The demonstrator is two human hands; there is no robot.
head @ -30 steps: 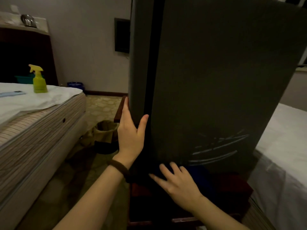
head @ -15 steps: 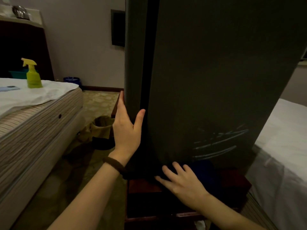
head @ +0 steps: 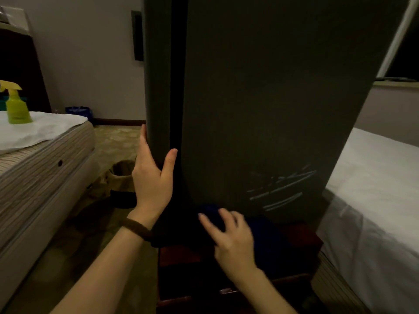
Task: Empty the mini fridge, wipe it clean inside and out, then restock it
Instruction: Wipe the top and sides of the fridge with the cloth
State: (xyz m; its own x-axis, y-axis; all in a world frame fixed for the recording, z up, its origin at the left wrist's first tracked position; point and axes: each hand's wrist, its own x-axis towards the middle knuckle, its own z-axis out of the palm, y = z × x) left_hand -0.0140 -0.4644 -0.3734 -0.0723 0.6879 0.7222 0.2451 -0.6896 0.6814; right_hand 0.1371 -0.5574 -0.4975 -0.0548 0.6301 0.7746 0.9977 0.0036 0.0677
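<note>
The dark mini fridge (head: 260, 98) stands upright on a dark red wooden nightstand (head: 181, 259), and I see its side panel, with pale scratch marks low on the right. My left hand (head: 152, 182) grips the fridge's front left corner, thumb on the dark seam and fingers round the edge. My right hand (head: 233, 239) presses a dark blue cloth (head: 267, 236) against the foot of the panel, fingers spread over it. The fridge's inside is hidden.
A yellow-green spray bottle (head: 15, 107) stands on a white towel on the left bed (head: 45, 159). A white-sheeted bed (head: 374, 200) lies close on the right. A tan waste bin (head: 123, 175) sits on the carpet by the nightstand, a blue bucket (head: 79, 111) by the far wall.
My right hand has slid up and left along the panel's bottom edge, bringing the blue cloth under its fingers. The left hand keeps its grip on the corner.
</note>
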